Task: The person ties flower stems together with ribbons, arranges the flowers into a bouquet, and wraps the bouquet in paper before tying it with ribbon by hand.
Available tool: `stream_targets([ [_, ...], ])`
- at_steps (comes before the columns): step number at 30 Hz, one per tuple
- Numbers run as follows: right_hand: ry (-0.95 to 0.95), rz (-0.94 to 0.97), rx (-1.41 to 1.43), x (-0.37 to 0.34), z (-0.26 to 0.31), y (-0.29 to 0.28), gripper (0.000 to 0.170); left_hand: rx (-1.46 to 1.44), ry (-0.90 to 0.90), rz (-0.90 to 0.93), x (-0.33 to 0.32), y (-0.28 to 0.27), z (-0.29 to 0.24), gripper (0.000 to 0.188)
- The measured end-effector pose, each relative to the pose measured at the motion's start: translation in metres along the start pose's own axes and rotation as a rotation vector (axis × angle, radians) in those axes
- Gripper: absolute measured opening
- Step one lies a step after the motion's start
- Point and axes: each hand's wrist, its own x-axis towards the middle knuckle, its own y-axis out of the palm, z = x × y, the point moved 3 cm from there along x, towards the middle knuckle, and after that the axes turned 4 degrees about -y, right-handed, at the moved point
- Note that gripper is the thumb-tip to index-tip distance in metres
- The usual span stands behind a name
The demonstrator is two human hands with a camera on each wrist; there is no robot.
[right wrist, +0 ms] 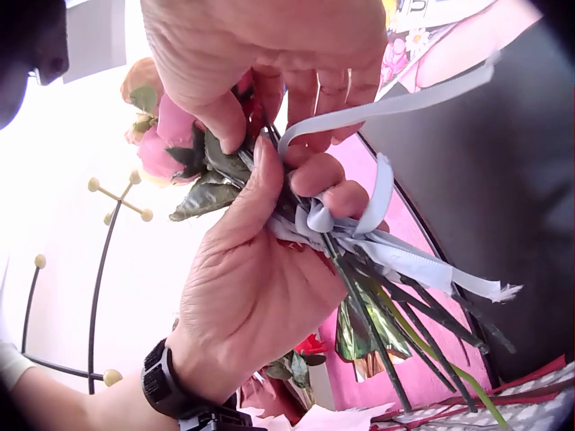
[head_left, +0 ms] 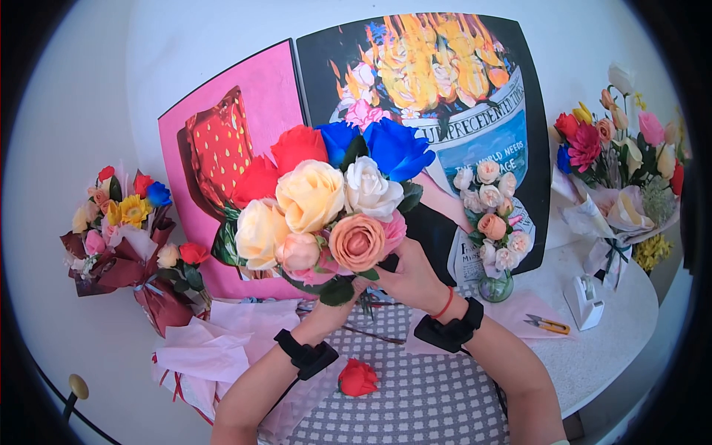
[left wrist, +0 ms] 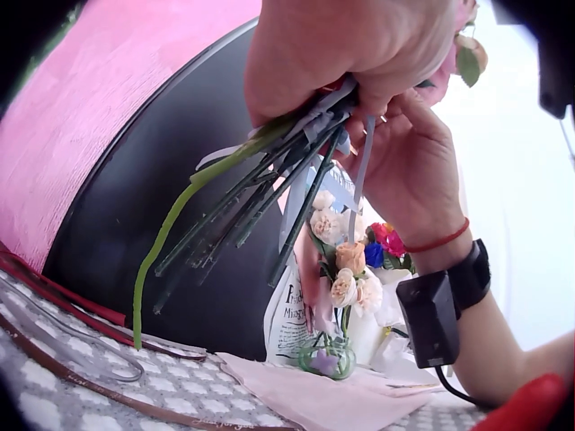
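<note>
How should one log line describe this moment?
left hand: grips stems | right hand: beneath blooms, grip unclear | ribbon: around stems

In the head view, the bouquet hides much of the left hand and most of the stems. The right wrist view's top edge crops the right hand. In the left wrist view, a blurred red shape is cut off at the corner, and lettering on a brown ribbon is too small to read.
</note>
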Motion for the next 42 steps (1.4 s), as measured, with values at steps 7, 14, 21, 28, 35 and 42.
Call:
stream_targets([
  [7,0.089,-0.118,-0.066,0.006,0.013,-0.006,0.029,-0.173,0.061,-0.064,0.006,0.004,-0.003,0.029],
  [14,0.02,-0.098,-0.029,0.006,0.01,-0.001,0.012,-0.438,-0.13,-0.066,0.009,0.011,0.001,0.027],
  [21,0.385,-0.082,0.194,0.002,0.01,0.003,0.016,-0.445,-0.265,0.027,0.01,0.009,0.026,0.044],
  [28,0.245,-0.144,0.105,0.002,0.019,0.005,0.015,-0.623,-0.147,0.064,0.005,0.006,0.021,0.04],
  [35,0.137,-0.231,0.048,0.001,0.025,0.007,0.013,-0.725,-0.067,0.017,0.008,0.006,0.014,0.035],
  [42,0.214,-0.228,0.184,0.001,0.023,0.008,0.011,-0.711,-0.023,0.017,0.007,0.004,0.009,0.038],
])
